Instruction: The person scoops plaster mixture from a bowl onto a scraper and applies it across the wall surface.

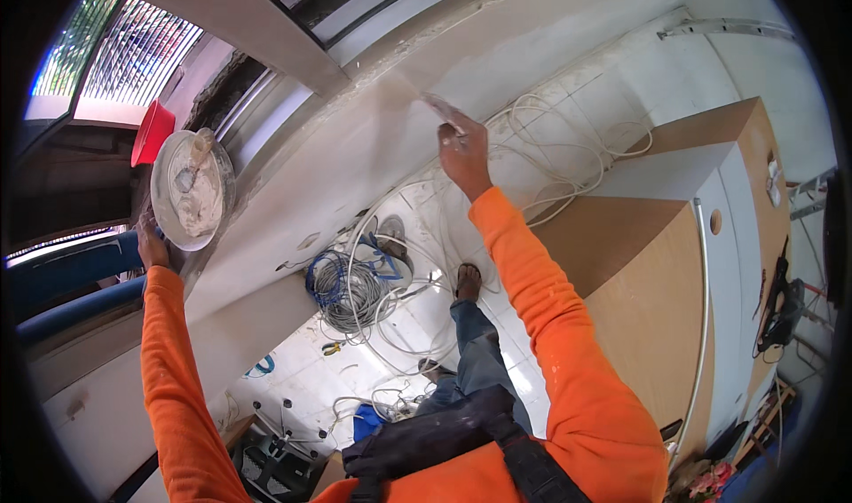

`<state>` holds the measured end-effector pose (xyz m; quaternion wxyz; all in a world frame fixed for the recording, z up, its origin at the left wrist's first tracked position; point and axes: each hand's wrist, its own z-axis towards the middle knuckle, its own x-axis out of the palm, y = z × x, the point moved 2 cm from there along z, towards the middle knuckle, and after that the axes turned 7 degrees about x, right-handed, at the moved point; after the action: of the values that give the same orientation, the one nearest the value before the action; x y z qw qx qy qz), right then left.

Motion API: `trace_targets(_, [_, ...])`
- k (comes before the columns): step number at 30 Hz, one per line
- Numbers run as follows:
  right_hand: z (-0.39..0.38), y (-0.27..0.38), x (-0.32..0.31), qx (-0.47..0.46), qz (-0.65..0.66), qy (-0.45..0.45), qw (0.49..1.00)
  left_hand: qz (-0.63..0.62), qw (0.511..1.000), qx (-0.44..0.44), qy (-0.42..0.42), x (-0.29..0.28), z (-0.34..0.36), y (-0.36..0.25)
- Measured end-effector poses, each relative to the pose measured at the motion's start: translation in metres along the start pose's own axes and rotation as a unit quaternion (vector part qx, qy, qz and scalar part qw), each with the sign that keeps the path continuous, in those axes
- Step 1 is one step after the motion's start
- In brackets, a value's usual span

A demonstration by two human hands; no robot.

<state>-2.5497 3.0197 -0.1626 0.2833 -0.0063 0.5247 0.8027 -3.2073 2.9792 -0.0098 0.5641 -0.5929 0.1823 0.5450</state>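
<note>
Head view has our left arm reaching forward along the wall, its hand [151, 244] low beside the ledge [200, 272], while our right arm stretches farther out, elbow only slightly bent, its hand [464, 157] raised before the wall [355, 148] just below the ledge's inner edge. The white bowl [161, 203] of pale paste [201, 203] is at that inner edge, by the window opening; a paste-smeared tool [203, 142] lies in it, and a red tub [153, 134] is just beyond.

Under our arms, a coil of grey cable [344, 292] lies on the tiled floor [306, 361] near the wall's foot, with pliers [332, 348] beside it. White cable [568, 148] loops across the floor between wall and cabinet [639, 316], around where we stand; the cabinet crowds our right side, a pale pipe [704, 299] running along its front.

Our left hand is at the bowl's lower side, fingers partly hidden behind it; we cannot tell how firmly they grip. Our right hand is closed around a flat, whitened spreader [441, 108], its tip toward the wall; whether it touches, we cannot tell.
</note>
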Motion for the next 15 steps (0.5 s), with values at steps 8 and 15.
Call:
trace_targets(8, [0.152,-0.104,-0.102,0.177,0.304,-0.211,0.912,0.05,0.985,0.131,0.098,0.028,0.008,-0.011])
trace_targets(15, [0.006,0.027,-0.005,0.177,0.024,-0.025,0.983,0.159,0.952,0.24,0.1,0.004,0.009,0.016])
